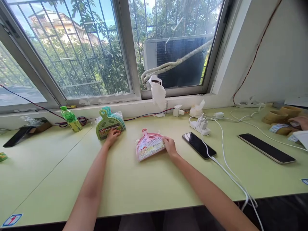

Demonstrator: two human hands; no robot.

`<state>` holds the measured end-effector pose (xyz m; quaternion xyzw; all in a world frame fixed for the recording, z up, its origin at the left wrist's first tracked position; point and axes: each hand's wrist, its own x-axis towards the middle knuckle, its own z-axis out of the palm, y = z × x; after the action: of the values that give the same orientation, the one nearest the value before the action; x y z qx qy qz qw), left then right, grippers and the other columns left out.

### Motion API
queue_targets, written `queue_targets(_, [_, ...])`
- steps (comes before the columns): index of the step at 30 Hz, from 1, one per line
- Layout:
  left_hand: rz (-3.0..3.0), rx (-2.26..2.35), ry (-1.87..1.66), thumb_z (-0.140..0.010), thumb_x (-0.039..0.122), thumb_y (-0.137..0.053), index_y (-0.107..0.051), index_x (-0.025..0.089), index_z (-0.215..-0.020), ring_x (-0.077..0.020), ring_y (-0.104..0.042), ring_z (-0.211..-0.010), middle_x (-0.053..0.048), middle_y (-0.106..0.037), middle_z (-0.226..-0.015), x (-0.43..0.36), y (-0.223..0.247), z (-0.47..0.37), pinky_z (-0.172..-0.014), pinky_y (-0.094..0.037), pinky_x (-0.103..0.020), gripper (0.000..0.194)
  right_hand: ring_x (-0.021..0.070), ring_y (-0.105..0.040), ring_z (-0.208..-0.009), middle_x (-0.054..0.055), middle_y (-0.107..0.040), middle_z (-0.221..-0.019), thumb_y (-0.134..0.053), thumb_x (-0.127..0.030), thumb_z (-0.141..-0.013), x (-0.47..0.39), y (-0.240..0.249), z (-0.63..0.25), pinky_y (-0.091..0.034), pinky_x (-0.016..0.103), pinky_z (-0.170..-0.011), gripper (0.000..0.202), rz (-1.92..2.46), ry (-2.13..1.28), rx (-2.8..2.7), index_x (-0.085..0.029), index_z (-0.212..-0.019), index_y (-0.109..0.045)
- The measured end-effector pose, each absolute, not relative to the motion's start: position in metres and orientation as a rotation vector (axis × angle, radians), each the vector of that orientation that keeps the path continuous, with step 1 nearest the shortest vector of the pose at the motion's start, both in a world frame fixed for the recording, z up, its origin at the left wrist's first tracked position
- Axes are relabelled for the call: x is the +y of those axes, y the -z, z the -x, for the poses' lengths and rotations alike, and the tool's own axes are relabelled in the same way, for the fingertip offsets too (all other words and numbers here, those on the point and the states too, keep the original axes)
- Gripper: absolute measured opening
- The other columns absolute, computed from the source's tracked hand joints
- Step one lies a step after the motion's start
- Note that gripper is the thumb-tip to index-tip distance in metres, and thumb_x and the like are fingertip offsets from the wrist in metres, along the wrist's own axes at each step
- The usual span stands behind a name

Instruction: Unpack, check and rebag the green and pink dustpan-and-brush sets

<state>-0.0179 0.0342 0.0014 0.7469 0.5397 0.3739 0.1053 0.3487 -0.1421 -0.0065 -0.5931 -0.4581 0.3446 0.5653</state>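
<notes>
Pink dustpan-and-brush set (pixel 150 146), one, in clear wrap with a printed label: at the middle of the pale green table (pixel 134 189), handle toward the window (pixel 96 54); landmark for all entries below.
Right hand (pixel 170 147): clamped on the landmark's right edge.
Left hand (pixel 113 136): left of the landmark, well apart from the right hand, fingers against the front of the stacked dustpan sets (pixel 106 123), green and teal; whether they grip cannot be told.
Green bottle (pixel 71 119), yellow label: farther left, beyond the stack.
Black smartphone (pixel 198 145): right of the landmark, face up, a white cable across one end.
White power strip (pixel 202 125): right of and behind the landmark, plugs inserted.
Dark-screened tablet (pixel 266 148): farther right, lying flat.
Brown tape rolls (pixel 276 118): far right, another person's hand (pixel 299 122) beside them.
</notes>
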Motion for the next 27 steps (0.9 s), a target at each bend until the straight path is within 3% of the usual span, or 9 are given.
queue_targets(6, [-2.476,1.779,-0.849,-0.077,0.031,-0.054,-0.065,0.021,-0.096,-0.0278,-0.05,-0.109,-0.01,-0.053,-0.112,0.018,0.005,0.011,-0.1,-0.038,-0.043,0.024,0.0176,-0.051,-0.065,0.002,-0.068,-0.074,-0.048,-0.05,-0.079,-0.146,0.001,-0.349,-0.034,0.026,-0.057,0.039,1.401,-0.788,-1.097,-0.021,-0.085,-0.073])
queue_targets(11, [-2.632,1.845,-0.634,-0.087,0.026,-0.042,-0.058,0.022,-0.113,-0.0287,-0.046,-0.119,-0.012,-0.052,-0.125,0.001,0.003,0.0,-0.1,-0.038,-0.045,0.031,0.0184,-0.055,-0.068,0.003,-0.069,-0.074,-0.044,-0.046,-0.086,-0.159,-0.012,-0.348,-0.034,0.026,-0.058,0.038,1.589,-0.673,-1.158,-0.023,-0.088,-0.074])
queue_targets(19, [-2.725,1.723,-0.742,-0.084,0.018,-0.041,-0.064,0.018,-0.091,-0.0289,-0.051,-0.112,-0.014,-0.059,-0.112,-0.021,-0.01,-0.013,-0.099,-0.041,-0.044,0.024,0.0183,-0.055,-0.07,0.003,-0.067,-0.075,-0.04,-0.041,-0.091,-0.165,-0.02,-0.348,-0.03,0.025,-0.057,0.036,1.667,-0.578,-1.251,-0.025,-0.088,-0.073])
queue_targets(27, [-2.533,1.582,-1.172,-0.08,0.018,-0.047,-0.063,0.021,-0.073,-0.0283,-0.053,-0.107,-0.009,-0.061,-0.101,-0.04,-0.017,-0.018,-0.101,-0.038,-0.045,0.017,0.0169,-0.048,-0.056,0.001,-0.06,-0.06,-0.037,-0.042,-0.092,-0.166,-0.019,-0.348,-0.026,0.026,-0.051,0.04,1.608,-0.49,-1.321,-0.023,-0.078,-0.07])
